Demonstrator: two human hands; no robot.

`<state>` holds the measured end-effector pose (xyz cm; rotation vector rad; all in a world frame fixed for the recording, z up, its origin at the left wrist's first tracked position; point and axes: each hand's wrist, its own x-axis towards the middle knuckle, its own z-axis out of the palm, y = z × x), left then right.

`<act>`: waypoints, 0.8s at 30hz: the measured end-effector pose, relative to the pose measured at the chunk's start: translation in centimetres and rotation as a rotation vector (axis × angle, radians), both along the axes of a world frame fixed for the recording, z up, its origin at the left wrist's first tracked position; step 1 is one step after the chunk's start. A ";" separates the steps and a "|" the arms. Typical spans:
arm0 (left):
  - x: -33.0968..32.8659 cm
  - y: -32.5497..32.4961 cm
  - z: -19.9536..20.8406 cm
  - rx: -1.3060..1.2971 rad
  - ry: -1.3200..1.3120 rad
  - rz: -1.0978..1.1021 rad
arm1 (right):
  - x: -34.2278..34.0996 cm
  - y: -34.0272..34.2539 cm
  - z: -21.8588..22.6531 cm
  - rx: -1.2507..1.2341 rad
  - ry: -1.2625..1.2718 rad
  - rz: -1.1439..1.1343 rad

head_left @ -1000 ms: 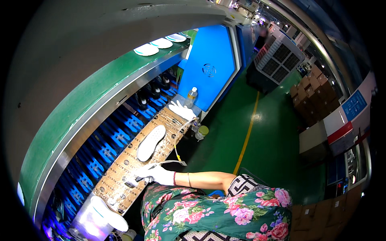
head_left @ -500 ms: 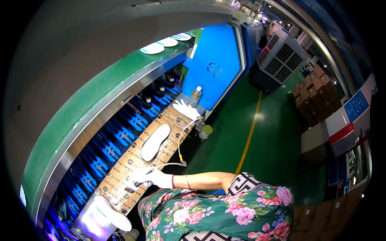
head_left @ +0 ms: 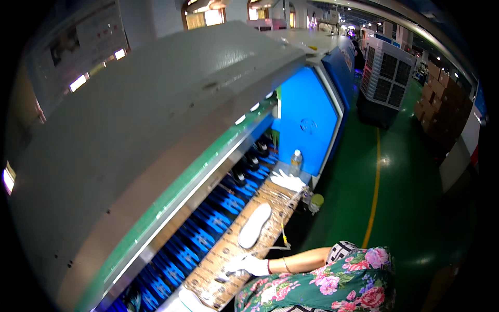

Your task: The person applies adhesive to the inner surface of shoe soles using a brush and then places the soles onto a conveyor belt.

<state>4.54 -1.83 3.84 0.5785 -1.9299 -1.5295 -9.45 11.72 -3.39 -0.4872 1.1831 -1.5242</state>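
My right hand (head_left: 250,265), in a white glove, is closed at the near part of the cardboard-covered bench (head_left: 218,258). A pale thin hose (head_left: 278,248) runs to it, and a dark-tipped tool (head_left: 222,277) sticks out past the fingers; its exact kind is too blurred to tell. Just beyond the hand lies a white shoe sole (head_left: 254,226), flat on the cardboard and apart from the fingers. Another white sole-like piece (head_left: 191,300) shows at the lower edge, partly cut off. My left hand is not seen.
Blue racks (head_left: 205,239) line the bench's left side below a green conveyor belt (head_left: 171,200). At the far end are white gloves (head_left: 287,181), a bottle (head_left: 296,162) and a blue machine panel (head_left: 306,122). A green-lidded jar (head_left: 316,202) stands beside the bench. Stacked cartons (head_left: 442,104) are farther off.
My view has swung up and to the left, so the bench sits lower and farther right. My right hand stays at about the same place on the bench; the sole lies where it was.
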 end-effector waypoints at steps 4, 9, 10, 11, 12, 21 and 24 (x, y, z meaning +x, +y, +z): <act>-0.9 -0.9 0.8 -0.014 -0.028 -0.022 | -0.2 -0.7 0.2 0.048 -0.027 0.070; -2.1 -1.1 1.4 -0.020 -0.058 -0.061 | -1.2 0.3 0.9 0.057 -0.011 0.088; -2.3 -1.2 1.7 -0.024 -0.067 -0.068 | -1.3 0.4 0.8 0.060 -0.019 0.094; -2.3 -1.0 1.6 -0.022 -0.069 -0.075 | -1.2 0.7 0.9 0.083 -0.021 0.077; -2.3 -1.1 1.7 -0.021 -0.072 -0.079 | -1.0 1.0 1.2 0.067 0.030 0.082; 0.2 -1.1 9.4 -0.269 0.122 -0.327 | -0.1 2.7 1.3 -0.019 -0.068 -0.062; 2.9 -1.1 16.4 -0.497 0.391 -0.556 | -1.1 3.3 4.2 0.065 -0.011 -0.042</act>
